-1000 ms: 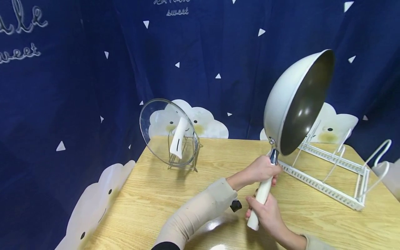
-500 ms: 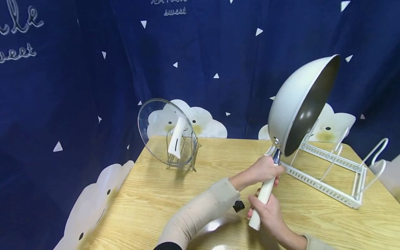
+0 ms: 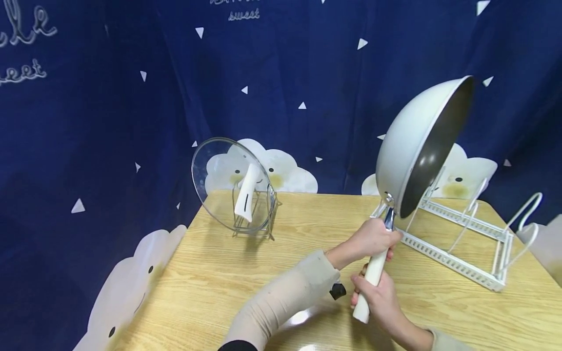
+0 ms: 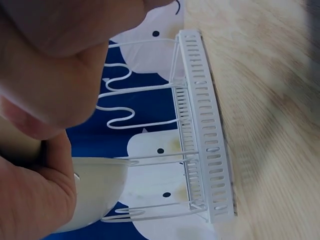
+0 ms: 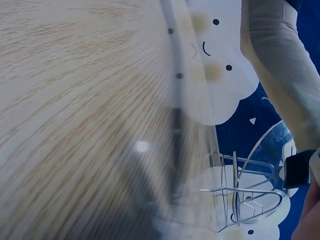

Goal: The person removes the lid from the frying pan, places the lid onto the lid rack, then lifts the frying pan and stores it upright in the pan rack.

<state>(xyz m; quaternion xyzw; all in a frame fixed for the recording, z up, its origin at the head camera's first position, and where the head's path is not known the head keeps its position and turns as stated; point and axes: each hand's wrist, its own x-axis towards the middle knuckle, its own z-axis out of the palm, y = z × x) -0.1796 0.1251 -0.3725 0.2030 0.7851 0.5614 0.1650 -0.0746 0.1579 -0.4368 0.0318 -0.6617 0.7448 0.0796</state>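
Observation:
A deep wok [image 3: 408, 141], white outside and dark inside, is held up over the right side of the table, its bowl raised and tilted with the opening facing right. My left hand [image 3: 373, 237] grips the white handle [image 3: 368, 292] close to the metal neck. Lower down, my right hand [image 3: 379, 295] holds the same handle near its end, thumb lying across it. In the left wrist view, the wok's white wall [image 4: 97, 192] shows beside my fingers, in front of the white rack [image 4: 205, 125].
The white wire rack stands behind and right of the wok on the wooden table [image 3: 307, 224]. At back left, a glass lid [image 3: 215, 185] with a white handle leans in a small metal stand [image 3: 272, 229]. A blue curtain [image 3: 281, 63] hangs behind.
The wok has shifted slightly right and its top edge sits a little lower than a second ago. Both hands have kept their grip. The view has moved slightly.

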